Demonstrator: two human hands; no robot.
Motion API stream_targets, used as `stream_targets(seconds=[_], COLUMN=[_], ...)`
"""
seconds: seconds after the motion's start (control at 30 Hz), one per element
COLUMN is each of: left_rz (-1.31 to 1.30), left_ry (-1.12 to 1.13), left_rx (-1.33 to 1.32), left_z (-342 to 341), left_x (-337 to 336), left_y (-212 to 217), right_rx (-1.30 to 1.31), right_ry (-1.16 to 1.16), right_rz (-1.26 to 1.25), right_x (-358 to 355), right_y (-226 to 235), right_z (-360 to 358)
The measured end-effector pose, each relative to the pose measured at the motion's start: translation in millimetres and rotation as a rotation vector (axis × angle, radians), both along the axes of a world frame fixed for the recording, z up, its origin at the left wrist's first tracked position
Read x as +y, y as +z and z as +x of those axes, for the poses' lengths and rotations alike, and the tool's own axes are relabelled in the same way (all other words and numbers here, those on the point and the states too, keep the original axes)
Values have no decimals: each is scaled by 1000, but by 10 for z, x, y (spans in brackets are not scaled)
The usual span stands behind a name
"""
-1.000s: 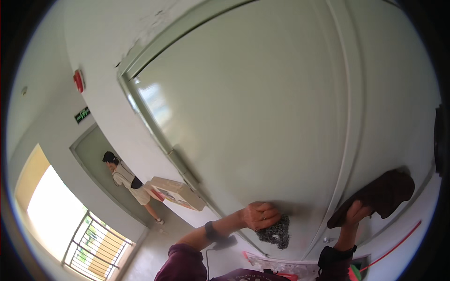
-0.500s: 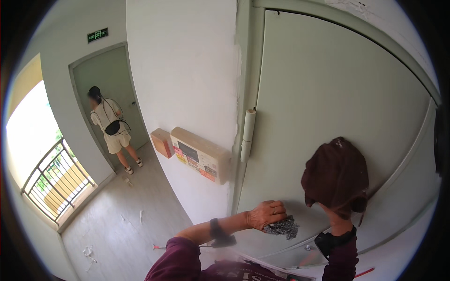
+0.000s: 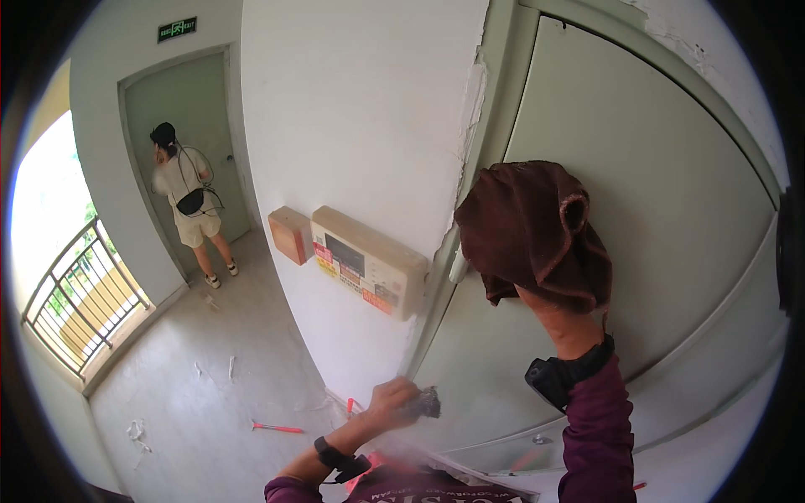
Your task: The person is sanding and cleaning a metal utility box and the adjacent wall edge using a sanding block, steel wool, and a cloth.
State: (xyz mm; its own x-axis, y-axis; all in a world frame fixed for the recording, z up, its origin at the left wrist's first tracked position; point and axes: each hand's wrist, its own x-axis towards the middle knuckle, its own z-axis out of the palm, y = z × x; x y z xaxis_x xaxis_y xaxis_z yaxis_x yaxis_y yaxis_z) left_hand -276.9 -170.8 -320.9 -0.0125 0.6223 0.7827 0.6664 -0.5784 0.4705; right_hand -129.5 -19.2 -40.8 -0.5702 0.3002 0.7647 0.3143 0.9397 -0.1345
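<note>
With the beige wall panel taken as landmark, a brown cloth is seen to its right and slightly higher, bunched over the door and its hinge edge. The cloth is borne by the right hand, whose fingers are hidden in its folds; whether they are curled or spread cannot be told. To the lower right of the panel, a dark scouring pad is pinched in the bent fingers of the left hand; that hand is blurred, and contact between pad and door cannot be confirmed.

The step in hand is judged to be wiping of the door near its hinge, with the pad held apart from the cloth, lower down. For the next move, the cloth would need to be laid flat, with even pressure, and the hinge to be cleared without snagging.

To the lower left of the panel, 1 red-handled tool is seen on the floor; farther left, 1 person is seen at another door.
</note>
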Motion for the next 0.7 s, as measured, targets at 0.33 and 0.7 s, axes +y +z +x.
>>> stream_targets(seconds=[0.33, 0.7], left_rz=[-87, -15], left_ry=[352, 17], left_rx=[-276, -493], left_z=[-326, -102], left_x=[-743, -388], left_y=[-518, -500], right_rx=[-48, 13], right_ry=[-215, 6], right_rz=[504, 368], right_x=[118, 337], right_y=[-105, -306], right_z=[268, -69])
